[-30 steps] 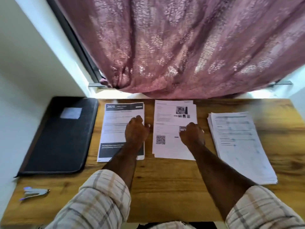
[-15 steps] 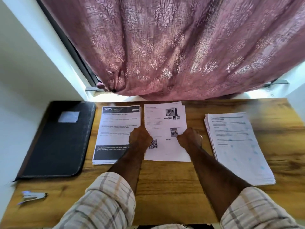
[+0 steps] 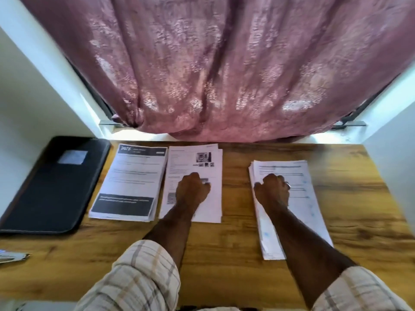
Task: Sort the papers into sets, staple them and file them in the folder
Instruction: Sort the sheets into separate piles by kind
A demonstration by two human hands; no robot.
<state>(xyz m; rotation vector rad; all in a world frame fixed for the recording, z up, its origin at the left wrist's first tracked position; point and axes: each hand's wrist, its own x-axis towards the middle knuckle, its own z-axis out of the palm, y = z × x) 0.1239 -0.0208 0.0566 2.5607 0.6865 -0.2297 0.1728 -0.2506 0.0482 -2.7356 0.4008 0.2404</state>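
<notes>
folder closed — contents hidden | left hand, right hand on papers — finger state unclear

Grained wood table, matt paper stacks, matt black folder

A home desk set up for paperwork, it seems: a wood-grain laminate tabletop pushed against a window hung with a mauve patterned curtain (domestic fabric, not office blinds), plain white walls at the left, and a black zipped document folder at far left.
</notes>
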